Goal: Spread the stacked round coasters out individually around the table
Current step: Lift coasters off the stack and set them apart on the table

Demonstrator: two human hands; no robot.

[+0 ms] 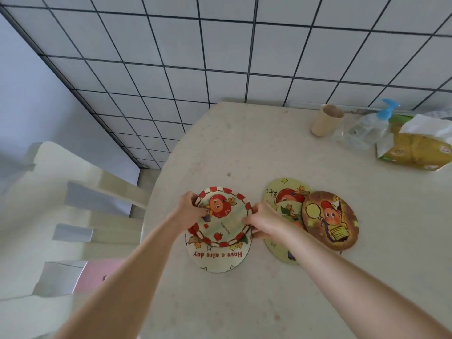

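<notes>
Head view, coaster (pixel 221 256) reading "Have a nice day"

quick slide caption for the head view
Both hands grip a red-rimmed coaster above another, two more overlapping beside them on the table.

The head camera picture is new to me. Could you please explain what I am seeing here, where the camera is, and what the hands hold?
No machine here: a person wears one wide-angle camera on the head, looking down at their own arms. The left hand and right hand grip opposite edges of a red-bordered coaster, which lies over a "Have a nice day" coaster on the pale table. To the right, a brown coaster overlaps a yellow-green coaster. Farther back stand a paper cup, a pump bottle and a tissue pack. A chair is at left.
</notes>
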